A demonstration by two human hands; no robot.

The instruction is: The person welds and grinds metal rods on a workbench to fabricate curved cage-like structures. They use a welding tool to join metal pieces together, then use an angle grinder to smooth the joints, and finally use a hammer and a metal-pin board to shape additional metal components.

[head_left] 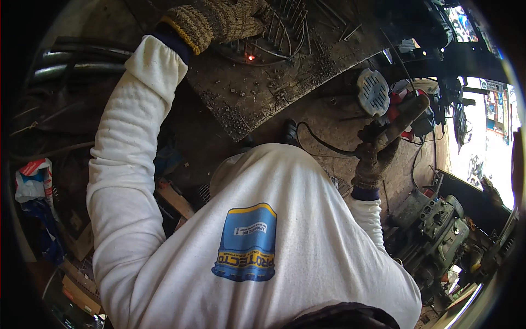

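Observation:
At the top of the picture my left hand [219, 24], in a brown knitted glove with a yellow cuff edge, is closed at the near-left side of a frame of bent metal rods [282, 41]. The upper edge cuts off part of these fingers. A small spot on the frame glows red. The frame lies on a dark, rough metal table [235, 104]. Out to the right, away from the table, my gloved right hand [372, 164] is wrapped round a brown, stick-shaped tool [405, 118]. A black cable [323, 143] runs to this hand.
Loose rods [334, 24] and dark crumbs lie on the table. A round slotted metal plate [373, 92] stands right of its edge, near a red machine [405, 118]. Greasy machinery [438, 230] fills the lower right. Pipes [82, 68] and a plastic bag [34, 181] are at left.

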